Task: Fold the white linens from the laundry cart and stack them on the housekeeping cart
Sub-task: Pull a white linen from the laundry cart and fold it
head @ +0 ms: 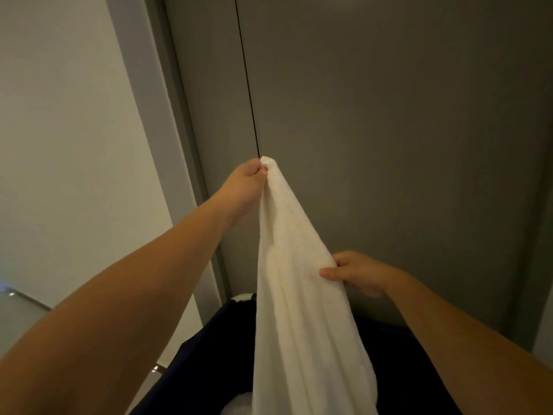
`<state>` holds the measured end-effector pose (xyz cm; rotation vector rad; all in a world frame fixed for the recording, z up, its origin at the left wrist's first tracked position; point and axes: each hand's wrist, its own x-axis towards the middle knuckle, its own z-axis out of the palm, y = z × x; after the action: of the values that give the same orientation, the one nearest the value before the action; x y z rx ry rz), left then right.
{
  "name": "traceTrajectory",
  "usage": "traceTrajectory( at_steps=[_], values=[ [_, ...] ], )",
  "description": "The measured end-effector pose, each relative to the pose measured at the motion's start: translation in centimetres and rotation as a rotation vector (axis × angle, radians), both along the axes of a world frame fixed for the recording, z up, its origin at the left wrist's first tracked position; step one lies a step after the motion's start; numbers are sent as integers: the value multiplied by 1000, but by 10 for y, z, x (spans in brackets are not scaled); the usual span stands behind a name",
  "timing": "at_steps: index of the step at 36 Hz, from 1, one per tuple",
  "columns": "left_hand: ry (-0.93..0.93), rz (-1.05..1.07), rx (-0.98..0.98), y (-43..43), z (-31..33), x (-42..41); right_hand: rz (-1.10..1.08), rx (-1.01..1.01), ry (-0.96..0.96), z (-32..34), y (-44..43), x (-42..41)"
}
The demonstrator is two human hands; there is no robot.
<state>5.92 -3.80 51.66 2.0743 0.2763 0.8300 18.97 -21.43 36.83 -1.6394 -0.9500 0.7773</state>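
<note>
Long white linen [287, 265] hangs in vertical folds, top corner raised high, lower end trailing into the dark navy fabric laundry cart [221, 348].

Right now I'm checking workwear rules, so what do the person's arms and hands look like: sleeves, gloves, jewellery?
The left hand and right hand are bare: no gloves, no ring or watch that I can make out. Both forearms are uncovered as far as the frame shows, with no sleeve or wristband.
</note>
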Motion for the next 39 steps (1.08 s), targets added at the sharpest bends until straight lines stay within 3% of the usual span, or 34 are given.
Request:
traceTrajectory(
  at_steps=[4, 12, 21, 33, 39],
  values=[
    [-31, 103, 33, 8, 11, -5, 30, -20, -2, -11, -1, -2],
    [-93, 147, 26, 10, 30, -12, 33, -157, -182, -44, 8, -26],
    [-89, 152, 26, 14, 21, -11, 84, -166, -145, -81, 33, -60],
    [-134, 193, 24, 32, -1, -10, -185, -65, -254, -116, 57, -67],
    [-76, 221, 98, 51, -10, -17, -700, -125, -451, -84, 8, -15]
  ],
)
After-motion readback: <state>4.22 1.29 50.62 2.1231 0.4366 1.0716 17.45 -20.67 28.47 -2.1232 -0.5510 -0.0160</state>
